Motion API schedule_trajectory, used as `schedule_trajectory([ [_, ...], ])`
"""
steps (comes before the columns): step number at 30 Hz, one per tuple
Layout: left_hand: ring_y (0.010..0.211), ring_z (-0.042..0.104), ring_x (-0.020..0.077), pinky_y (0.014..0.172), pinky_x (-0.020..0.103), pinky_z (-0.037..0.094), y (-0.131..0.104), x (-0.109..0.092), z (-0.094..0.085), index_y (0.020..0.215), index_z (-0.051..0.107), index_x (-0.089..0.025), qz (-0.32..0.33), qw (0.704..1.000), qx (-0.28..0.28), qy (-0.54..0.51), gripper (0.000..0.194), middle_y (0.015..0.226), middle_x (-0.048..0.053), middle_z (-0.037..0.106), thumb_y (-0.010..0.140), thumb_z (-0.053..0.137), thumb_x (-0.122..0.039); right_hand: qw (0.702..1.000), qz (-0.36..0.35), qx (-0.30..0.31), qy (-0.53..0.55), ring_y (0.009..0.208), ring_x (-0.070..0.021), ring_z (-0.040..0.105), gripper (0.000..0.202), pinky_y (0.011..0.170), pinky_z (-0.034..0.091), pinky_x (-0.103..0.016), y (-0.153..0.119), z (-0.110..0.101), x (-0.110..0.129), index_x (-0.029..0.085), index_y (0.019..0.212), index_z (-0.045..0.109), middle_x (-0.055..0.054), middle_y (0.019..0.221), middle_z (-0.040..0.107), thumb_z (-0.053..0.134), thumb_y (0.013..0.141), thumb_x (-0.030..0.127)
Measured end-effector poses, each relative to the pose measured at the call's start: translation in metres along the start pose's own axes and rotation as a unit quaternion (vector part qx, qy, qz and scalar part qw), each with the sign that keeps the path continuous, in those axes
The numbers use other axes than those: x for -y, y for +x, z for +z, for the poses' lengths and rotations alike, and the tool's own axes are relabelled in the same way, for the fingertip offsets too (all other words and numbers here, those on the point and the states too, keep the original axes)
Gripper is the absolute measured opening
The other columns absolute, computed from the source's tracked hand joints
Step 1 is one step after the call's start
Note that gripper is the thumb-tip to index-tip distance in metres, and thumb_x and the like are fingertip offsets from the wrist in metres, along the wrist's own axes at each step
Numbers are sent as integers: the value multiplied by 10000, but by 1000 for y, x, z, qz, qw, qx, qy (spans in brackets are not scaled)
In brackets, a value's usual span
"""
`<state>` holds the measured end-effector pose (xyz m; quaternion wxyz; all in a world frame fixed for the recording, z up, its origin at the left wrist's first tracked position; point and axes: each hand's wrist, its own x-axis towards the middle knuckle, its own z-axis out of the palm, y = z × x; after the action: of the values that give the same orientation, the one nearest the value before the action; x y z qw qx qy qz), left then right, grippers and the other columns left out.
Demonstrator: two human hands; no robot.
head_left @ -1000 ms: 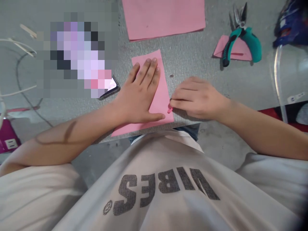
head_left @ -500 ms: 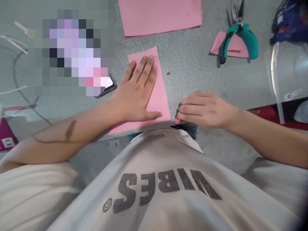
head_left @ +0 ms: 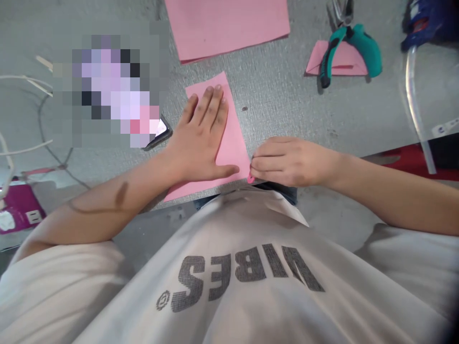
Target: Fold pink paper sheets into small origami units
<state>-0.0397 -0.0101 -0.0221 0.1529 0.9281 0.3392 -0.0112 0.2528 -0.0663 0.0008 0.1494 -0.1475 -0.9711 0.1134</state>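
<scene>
My left hand (head_left: 202,136) lies flat on a pink paper sheet (head_left: 234,150) at the table's near edge, fingers and thumb stretched out. Beside the sheet's lower right corner, my right hand (head_left: 292,160) is closed around a small bright pink object (head_left: 250,178). Only one end of that object shows below the fingers, so its kind cannot be made out. It is at the sheet's right edge; whether it touches the paper is unclear.
A larger pink sheet (head_left: 229,28) lies farther back. Teal-handled pliers (head_left: 367,50) rest on a folded pink paper piece (head_left: 346,64). At right is a blue glue gun (head_left: 435,24) with a clear glue stick (head_left: 412,95). A partly blurred phone (head_left: 163,131) and cables lie left.
My right hand has moved left with the small pink object, up to the sheet's right edge. My left hand stays flat on the paper. The camera view has shifted slightly.
</scene>
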Motion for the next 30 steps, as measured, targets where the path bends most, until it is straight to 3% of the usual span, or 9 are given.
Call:
schedule_trajectory([
  [7,1818,36,542,1437,741,-24,-2,0,3,1846,124,-45,27,998,-43,-25,1421,1941,318,60,900,591,-996,994,94,-39,29,1045,-222,760,245,943,634,-431,-37,-4,-6,314,1089,783,-9,1047,809,575,1173,213],
  [10,1764,289,516,1418,746,139,-10,0,0,1774,396,-128,55,994,-98,12,1174,1870,282,361,974,495,-982,976,186,-86,-73,983,-242,744,217,884,595,-420,-47,-2,-14,279,1204,789,-57,1042,819,579,1164,243],
  [12,1493,635,436,1310,690,384,-20,0,-4,1513,680,-200,102,985,-131,52,947,1564,217,712,1015,434,-967,952,240,-104,-159,957,-262,737,243,841,567,-425,-44,-4,-18,226,1310,772,-117,1067,830,581,1167,274],
  [14,1007,760,314,998,563,565,-32,-3,-11,1080,785,-251,180,969,-141,92,779,1029,110,817,1061,395,-925,934,263,-102,-217,1026,-290,750,262,864,553,-446,-37,-7,-17,211,1352,750,-159,1160,838,588,1160,290],
  [16,760,667,252,773,472,524,-44,-11,-18,856,720,-250,225,953,-151,140,690,763,63,705,1124,421,-811,941,239,-88,-221,1211,-322,750,274,962,555,-471,-29,-10,-13,223,1384,717,-176,1321,821,604,1140,281],
  [19,801,663,230,782,433,517,-58,-30,-25,889,719,-211,202,940,-161,222,395,850,72,737,1172,561,-436,977,135,-60,-157,1466,-334,673,380,1089,570,-489,-22,-8,-5,223,1496,615,-192,1535,737,631,1117,247],
  [22,922,710,209,863,393,540,-69,-42,-22,1023,746,-202,195,940,-139,242,215,1045,71,807,1121,568,-131,984,82,-80,-140,1626,-348,562,509,1186,553,-568,-22,-1,2,343,1522,585,-129,1650,666,695,1055,174],
  [26,1020,740,205,918,379,549,-82,-49,-14,1174,745,-224,191,946,-108,239,236,1251,70,827,1117,557,-92,978,-10,-96,-184,1701,-336,482,539,1270,483,-593,-22,-6,16,464,1437,660,1,1590,732,799,1010,166],
  [30,1149,770,298,978,451,591,-97,-62,-12,1307,750,-159,151,969,-88,173,276,1357,171,814,1140,593,-312,978,-74,-88,-174,1353,-238,761,168,1144,535,-461,-21,-17,30,283,1094,772,-14,1310,868,749,1065,119],
])
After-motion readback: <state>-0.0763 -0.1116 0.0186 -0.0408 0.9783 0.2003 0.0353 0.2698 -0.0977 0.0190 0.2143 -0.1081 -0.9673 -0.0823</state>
